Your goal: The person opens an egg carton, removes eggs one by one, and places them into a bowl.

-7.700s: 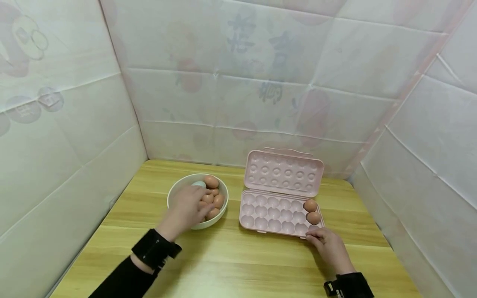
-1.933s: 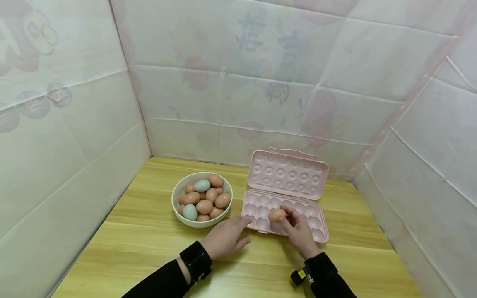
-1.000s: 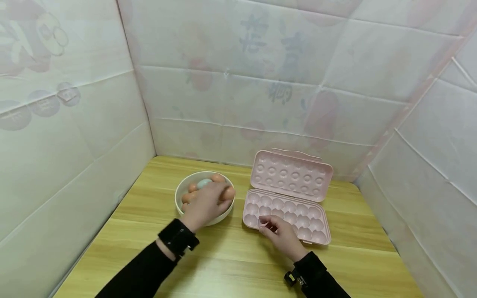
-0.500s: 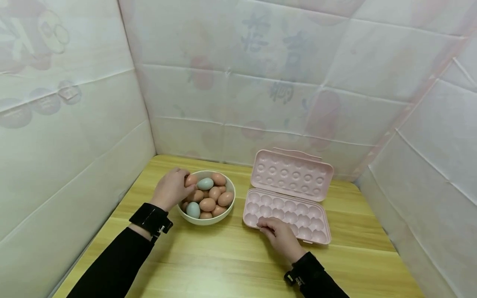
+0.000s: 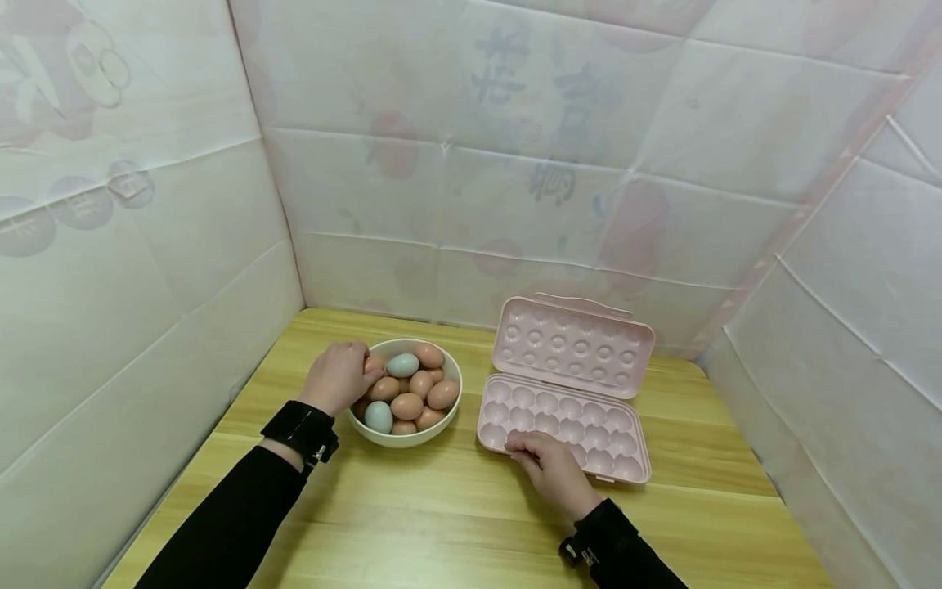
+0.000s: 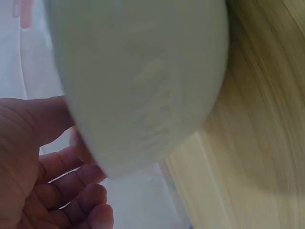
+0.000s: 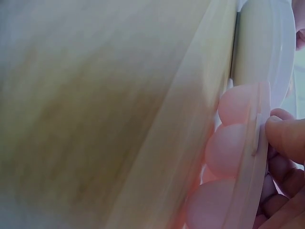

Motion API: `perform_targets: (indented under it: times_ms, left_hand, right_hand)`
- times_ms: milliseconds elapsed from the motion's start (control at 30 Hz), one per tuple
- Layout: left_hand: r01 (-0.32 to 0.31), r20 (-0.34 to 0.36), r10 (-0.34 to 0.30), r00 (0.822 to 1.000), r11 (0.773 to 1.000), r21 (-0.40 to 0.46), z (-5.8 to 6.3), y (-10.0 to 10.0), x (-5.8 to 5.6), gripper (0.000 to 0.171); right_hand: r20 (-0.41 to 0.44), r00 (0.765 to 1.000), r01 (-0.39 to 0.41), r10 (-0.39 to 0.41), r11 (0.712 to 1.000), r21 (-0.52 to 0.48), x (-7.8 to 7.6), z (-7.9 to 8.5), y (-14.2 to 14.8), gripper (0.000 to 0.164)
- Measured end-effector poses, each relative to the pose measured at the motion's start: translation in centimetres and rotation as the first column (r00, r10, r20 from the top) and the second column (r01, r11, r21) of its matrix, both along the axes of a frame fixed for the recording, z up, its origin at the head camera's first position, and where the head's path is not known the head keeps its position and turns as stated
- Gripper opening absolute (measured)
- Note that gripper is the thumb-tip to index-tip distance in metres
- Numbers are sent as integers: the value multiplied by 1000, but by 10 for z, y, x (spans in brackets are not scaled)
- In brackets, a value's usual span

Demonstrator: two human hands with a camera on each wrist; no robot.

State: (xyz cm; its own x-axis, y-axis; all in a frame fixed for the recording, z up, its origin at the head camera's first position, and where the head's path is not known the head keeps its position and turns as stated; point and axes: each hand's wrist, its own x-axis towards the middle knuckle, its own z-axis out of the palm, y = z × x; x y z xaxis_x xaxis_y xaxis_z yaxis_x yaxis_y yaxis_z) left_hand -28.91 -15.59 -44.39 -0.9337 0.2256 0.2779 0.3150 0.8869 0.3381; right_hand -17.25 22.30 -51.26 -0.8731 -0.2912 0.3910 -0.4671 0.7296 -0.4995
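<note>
My left hand (image 5: 337, 378) reaches over the left rim of a cream bowl (image 5: 403, 440) and pinches a brown egg (image 5: 374, 364) against the pile inside. In the left wrist view, the bowl wall (image 6: 143, 86) hides most of that egg (image 6: 82, 148), and the thumb lies over the rim. Several brown eggs (image 5: 406, 406) and two pale blue-green eggs (image 5: 379, 417) fill the bowl. At the front edge of an open pink egg carton (image 5: 598, 415), my right hand (image 5: 553, 470) rests loosely curled, holding nothing visible; its thumb is at the rim in the right wrist view. The carton cups that show hold no eggs.
Bowl and carton stand side by side on a wooden table (image 5: 441, 523), with a gap between them. The carton's lid (image 5: 574, 348) leans back toward the rear sheet (image 5: 456, 204). Pale sheets enclose the left, back and right sides.
Two brown eggs in the carton's right cups are gone from it. The right hand no longer holds an egg. The left hand has carried an egg to the bowl's left side and lowered it slightly.
</note>
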Motion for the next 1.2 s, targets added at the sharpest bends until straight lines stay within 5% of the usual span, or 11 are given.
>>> perform_targets:
  times_ms: [633, 800, 933, 1033, 1167, 1200]
  left_hand:
    - [19, -7, -19, 1000, 1000, -7, -12, -6, -1, 31]
    - [32, -101, -36, 994, 999, -43, -7, 3, 7, 32]
    - [124, -280, -129, 951, 992, -36, 9, 33, 26, 20]
    - [240, -422, -261, 868, 965, -104, 21, 70, 48, 10]
    - [410, -407, -458, 790, 889, -205, 10, 112, 84, 19]
    - [443, -367, -493, 789, 870, -216, 3, 120, 92, 27]
  right_hand:
    - [-31, 1000, -5, 5, 1000, 7, -3, -6, 2, 20]
    - [-12, 1000, -5, 5, 1000, 1, -2, -7, 3, 20]
    - [-12, 1000, -15, 15, 1000, -2, -1, -8, 3, 20]
    - [-33, 999, -22, 22, 1000, -2, -2, -8, 4, 20]
    - [-64, 997, -39, 40, 999, 7, -3, -7, 4, 21]
    - [-70, 996, -45, 46, 999, 12, -3, -7, 4, 21]
